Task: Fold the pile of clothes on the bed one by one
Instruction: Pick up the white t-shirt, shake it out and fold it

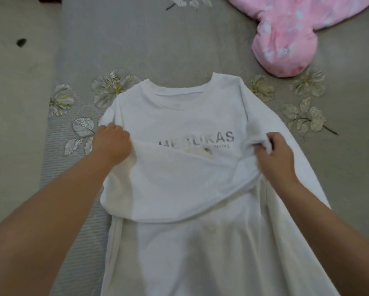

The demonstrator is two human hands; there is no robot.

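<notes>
White cotton shirt (179,116) lies face up on the bed (136,39), collar away from the person, grey lettering across the chest partly covered by the lower half, which is doubled up toward the print. Left hand (113,142) grips the folded edge at the shirt's left side, fingers curled under the cloth; right hand (273,150) pinches a bunched bit of the same edge at the right side. Judgement: this is the bottom-to-top fold, approx halfway done. To do it well, keep both hands level w/ each other so the edge runs straight across, not slanted as it looks now (right side sits a bit lower and wrinkled). Pull the cloth lightly taut btwn the hands, carry the edge up to just below the collar, lay it down, then smooth outward. The right sleeve (303,167) trails loose beside the body, so tuck it in first or it'll bulge. Pink padded item (296,28) sits far right, well apart, on the grey flowered bedsheet.
</notes>
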